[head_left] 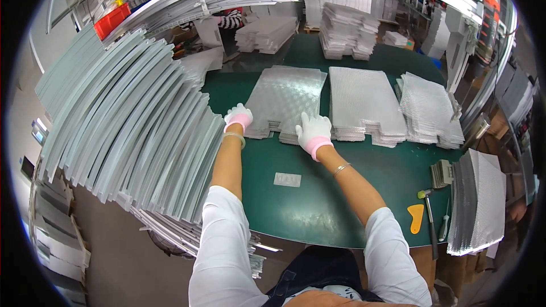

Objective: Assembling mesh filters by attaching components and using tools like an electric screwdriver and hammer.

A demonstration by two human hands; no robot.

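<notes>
A stack of translucent plastic sheets (287, 94), notched along its near edge, lies on the green table (267, 204). Against the stack's left side rests my left hand (238, 116), in a white glove with a pink cuff, its fingers slightly bent and apart. My right hand (314, 132), gloved alike, is at the near right corner, fingers stretched over the sheets. Neither hand visibly grips anything. To the right lie a second notched stack (367, 99) and a third stack (429, 108). A small pale rectangular piece (287, 179) sits on the table nearer me.
Long pale panels (131, 125) stand packed at the left. At the right are a yellow scraper (416, 218), a hammer (429, 222), a screwdriver (445, 222) and upright textured sheets (480, 202). Another pile (347, 31) stands at the back; an orange tool (489, 17) hangs upper right.
</notes>
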